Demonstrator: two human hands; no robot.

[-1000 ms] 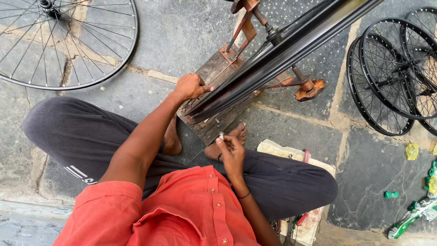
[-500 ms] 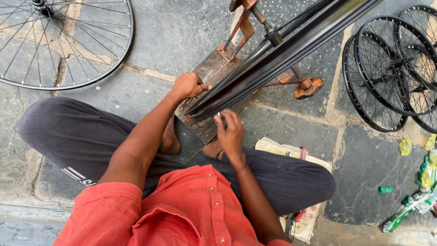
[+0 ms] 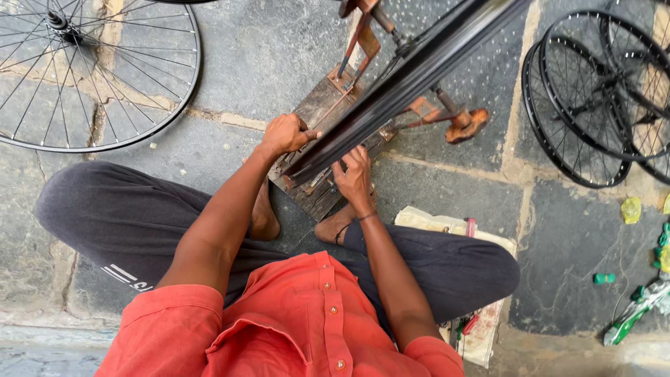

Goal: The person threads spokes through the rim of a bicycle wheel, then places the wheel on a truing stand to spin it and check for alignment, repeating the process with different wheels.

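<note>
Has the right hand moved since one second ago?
Yes. The right hand has gone up from near the person's bare foot to the underside of the black rim.

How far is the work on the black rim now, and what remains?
Done: the black rim sits in the rusty stand on a wooden board; finished-looking spoked wheels lie nearby. In hand: the left hand steadies the rim's lower edge, and the right hand works at it from the other side. Left: unclear; this rim's spokes are not visible.
</note>
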